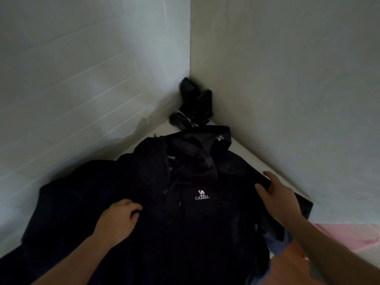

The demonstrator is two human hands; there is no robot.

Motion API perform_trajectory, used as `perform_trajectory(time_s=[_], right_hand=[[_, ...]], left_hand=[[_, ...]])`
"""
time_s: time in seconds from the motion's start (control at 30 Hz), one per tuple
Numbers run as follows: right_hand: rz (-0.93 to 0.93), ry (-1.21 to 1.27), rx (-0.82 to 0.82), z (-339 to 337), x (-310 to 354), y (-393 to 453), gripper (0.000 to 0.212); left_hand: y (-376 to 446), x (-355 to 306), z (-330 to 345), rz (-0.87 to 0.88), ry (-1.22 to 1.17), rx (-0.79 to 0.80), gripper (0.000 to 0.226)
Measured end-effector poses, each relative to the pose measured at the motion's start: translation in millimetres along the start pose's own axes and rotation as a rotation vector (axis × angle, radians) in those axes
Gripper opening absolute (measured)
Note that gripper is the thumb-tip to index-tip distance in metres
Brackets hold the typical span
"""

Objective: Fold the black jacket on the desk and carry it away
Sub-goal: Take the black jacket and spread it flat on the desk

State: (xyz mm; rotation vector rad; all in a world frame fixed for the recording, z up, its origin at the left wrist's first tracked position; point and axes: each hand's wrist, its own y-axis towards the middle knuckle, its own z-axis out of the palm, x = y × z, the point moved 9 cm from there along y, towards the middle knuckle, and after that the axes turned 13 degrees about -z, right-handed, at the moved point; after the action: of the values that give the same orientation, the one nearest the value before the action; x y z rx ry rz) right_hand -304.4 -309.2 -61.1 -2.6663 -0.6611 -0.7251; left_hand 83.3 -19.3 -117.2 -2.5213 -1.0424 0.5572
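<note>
The black jacket (174, 223) lies spread front-up over the white desk (249, 155), its hood toward the corner of the walls and a white camel logo on the chest. My left hand (118, 220) rests on the jacket's left chest, fingers curled into the fabric. My right hand (276, 197) is at the jacket's right shoulder, fingers and thumb closed around a fold of the cloth. The jacket's lower part runs out of view at the bottom.
Small black items (195, 103) stand in the desk's far corner against the two walls. A pink cloth (349, 237) lies at the right, beyond the desk edge. Orange-brown floor (287, 268) shows at the lower right.
</note>
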Motion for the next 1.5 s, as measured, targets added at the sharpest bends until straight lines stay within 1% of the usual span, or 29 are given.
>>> perform_trajectory(time_s=[0.07, 0.13, 0.2, 0.27, 0.33, 0.4, 0.43, 0.5, 0.57, 0.6, 0.63, 0.67, 0.73, 0.8, 0.83, 0.87, 0.93, 1.0, 1.03, 1.07, 1.1, 1.17, 1.23, 1.3, 1.37, 1.4, 1.43, 1.47, 1.5], right_hand=[[-0.148, -0.023, -0.055, 7.0, 41.3, 26.2, 0.039], [-0.270, 0.029, -0.062, 22.8, 84.2, 46.6, 0.037], [-0.343, 0.079, 0.032, 50.6, 111.8, 58.1, 0.041], [-0.323, 0.051, 0.209, 85.9, 107.4, 60.9, 0.055], [-0.215, -0.075, 0.363, 107.2, 74.5, 57.5, 0.073], [-0.202, -0.229, 0.427, 112.0, 47.4, 56.4, 0.081], [-0.186, -0.253, 0.445, 112.2, 38.9, 58.2, 0.081], [-0.126, -0.125, 0.453, 108.7, 34.8, 67.4, 0.072], [0.021, 0.140, 0.356, 92.8, 33.9, 82.0, 0.045], [0.113, 0.234, 0.253, 78.6, 30.6, 91.6, 0.028], [0.175, 0.278, 0.129, 59.8, 32.0, 102.6, 0.021], [0.187, 0.256, -0.002, 38.0, 35.2, 115.2, 0.026], [0.197, 0.233, -0.189, 4.1, 47.4, 136.9, 0.036], [0.271, 0.392, -0.191, 4.6, 58.9, 158.3, 0.041], [0.358, 0.540, -0.111, 20.8, 62.1, 166.8, 0.044], [0.462, 0.668, 0.004, 42.8, 63.1, 171.4, 0.046], [0.577, 0.793, 0.167, 73.4, 67.5, 175.9, 0.047], [0.603, 0.814, 0.176, 86.0, 67.8, 180.8, 0.034], [0.596, 0.817, 0.163, 85.5, 70.8, 181.1, 0.021], [0.584, 0.820, 0.164, 83.9, 74.6, 181.7, 0.008], [0.560, 0.836, 0.177, 82.7, 78.4, 182.2, 0.004], [0.421, 0.921, 0.248, 78.9, 95.2, 188.7, 0.028], [0.203, 0.901, 0.276, 61.8, 119.8, 197.8, 0.046], [0.022, 0.804, 0.227, 37.8, 140.5, 206.8, 0.045], [-0.070, 0.761, 0.143, 18.3, 150.5, 216.1, 0.051], [-0.077, 0.761, 0.086, 11.9, 149.5, 220.5, 0.052], [-0.075, 0.750, 0.008, 4.0, 148.7, 223.2, 0.051], [-0.055, 0.712, -0.093, -4.6, 145.3, 224.0, 0.048], [-0.046, 0.669, -0.190, -14.2, 145.7, 221.5, 0.043]], left_hand=[[10.6, -29.1, -29.3, 0.047, -0.102, -0.121, 0.022], [19.8, -58.8, -59.7, 0.099, -0.074, -0.311, 0.024], [24.1, -82.2, -83.4, 0.114, 0.010, -0.478, 0.039], [33.1, -83.3, -93.7, 0.053, 0.038, -0.527, 0.060], [50.1, -57.7, -83.8, -0.049, 0.024, -0.427, 0.072], [63.1, -15.4, -53.9, -0.135, -0.052, -0.218, 0.068], [62.6, 3.0, -35.9, -0.160, -0.043, -0.102, 0.066], [55.7, 24.5, -8.0, -0.164, 0.117, 0.027, 0.072], [53.6, 25.2, -10.6, -0.238, 0.231, 0.033, 0.066], [56.1, 15.7, -23.7, -0.271, 0.253, 0.022, 0.058], [62.0, 1.5, -40.8, -0.287, 0.259, 0.000, 0.051], [70.5, -12.9, -60.6, -0.318, 0.229, -0.026, 0.043], [94.3, -37.0, -96.9, -0.371, -0.011, -0.122, 0.046], [116.8, -68.0, -127.2, -0.307, -0.300, -0.204, 0.045], [128.1, -82.1, -134.6, -0.275, -0.389, -0.210, 0.042], [139.8, -92.7, -132.7, -0.270, -0.453, -0.162, 0.042], [156.4, -105.9, -115.0, -0.354, -0.570, 0.014, 0.062], [159.6, -107.8, -94.2, -0.504, -0.734, 0.187, 0.083], [156.6, -107.3, -83.8, -0.569, -0.802, 0.280, 0.083], [152.2, -105.2, -74.0, -0.623, -0.835, 0.370, 0.074], [143.6, -102.0, -66.4, -0.674, -0.800, 0.465, 0.061], [125.6, -90.3, -51.4, -0.724, -0.626, 0.665, 0.052], [118.8, -78.7, -46.0, -0.693, -0.462, 0.764, 0.053], [120.5, -71.7, -57.1, -0.659, -0.418, 0.688, 0.043], [126.8, -71.8, -79.1, -0.596, -0.470, 0.505, 0.029], [131.0, -72.1, -92.3, -0.553, -0.583, 0.382, 0.020], [132.6, -71.5, -107.0, -0.512, -0.786, 0.247, 0.012], [129.4, -67.6, -120.4, -0.504, -1.061, 0.109, 0.011], [123.6, -62.8, -128.7, -0.515, -1.358, 0.004, 0.019]])
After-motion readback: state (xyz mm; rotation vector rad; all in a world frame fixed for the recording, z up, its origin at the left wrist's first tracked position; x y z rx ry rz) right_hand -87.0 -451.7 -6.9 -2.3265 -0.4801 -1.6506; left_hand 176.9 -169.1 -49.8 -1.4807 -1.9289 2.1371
